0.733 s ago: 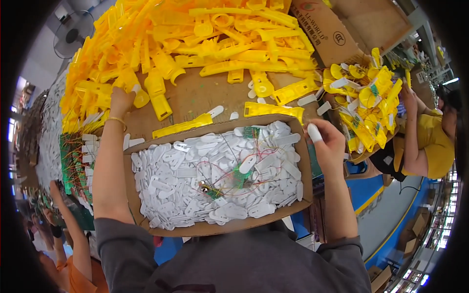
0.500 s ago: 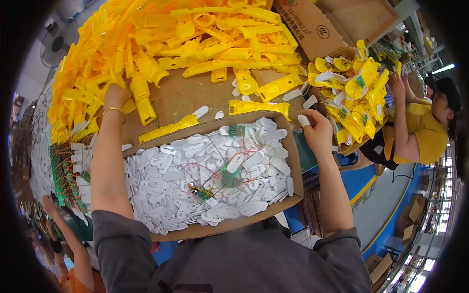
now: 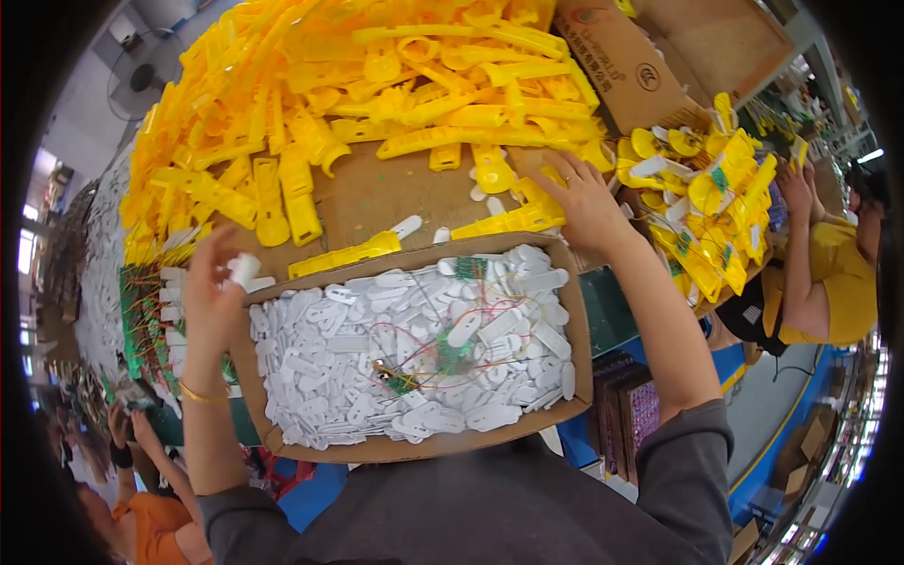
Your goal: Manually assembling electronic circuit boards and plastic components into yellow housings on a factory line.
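Note:
My left hand [image 3: 215, 294] is by the left end of the cardboard box, its fingers closed round a small white plastic piece [image 3: 245, 270]. A bracelet circles that wrist. My right hand [image 3: 589, 202], its fingers stretched apart, reaches over the box's far right corner onto a yellow plastic shell [image 3: 508, 222]; its thumb is hidden. In front of me the open cardboard box [image 3: 414, 450] is full of flat white plastic pieces [image 3: 330, 377], with green circuit boards [image 3: 455, 356] and thin red and yellow wires lying on top. Another yellow shell [image 3: 348, 254] lies along the far rim.
A large heap of yellow shells [image 3: 452, 85] rises at the back. Wired yellow assemblies [image 3: 702, 188] are piled at right, near a co-worker in yellow [image 3: 819, 278]. Wired green boards [image 3: 141, 320] line the left. A person in orange [image 3: 160, 527] is at lower left.
My left hand has drawn back from the yellow heap toward the box and now has a white piece. My right hand has moved forward and left onto a yellow shell, its fingers spreading.

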Tool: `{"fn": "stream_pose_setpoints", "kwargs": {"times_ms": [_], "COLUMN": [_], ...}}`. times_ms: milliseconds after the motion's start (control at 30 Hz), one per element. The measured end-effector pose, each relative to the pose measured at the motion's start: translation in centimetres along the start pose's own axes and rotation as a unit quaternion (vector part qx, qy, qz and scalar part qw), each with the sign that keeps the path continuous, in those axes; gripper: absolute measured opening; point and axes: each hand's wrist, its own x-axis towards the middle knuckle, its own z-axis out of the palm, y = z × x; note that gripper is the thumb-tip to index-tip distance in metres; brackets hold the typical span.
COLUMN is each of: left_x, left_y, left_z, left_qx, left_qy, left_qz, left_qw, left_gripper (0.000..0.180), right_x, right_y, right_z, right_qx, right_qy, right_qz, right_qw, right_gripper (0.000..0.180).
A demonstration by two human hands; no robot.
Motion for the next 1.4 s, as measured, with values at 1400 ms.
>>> {"fn": "stream_pose_setpoints", "kwargs": {"times_ms": [1400], "left_x": [-5.8], "left_y": [-0.4], "left_z": [1.1], "left_qx": [-0.466], "left_qy": [0.105], "left_qz": [-0.148], "left_qw": [0.866], "left_gripper": [0.072], "right_x": [19.2], "right_y": [-10.9], "right_z": [2.0], "right_qx": [0.107], "right_qy": [0.103], "right_qz": [-0.192], "right_qw": [0.970], "right_gripper": [0.038]}}
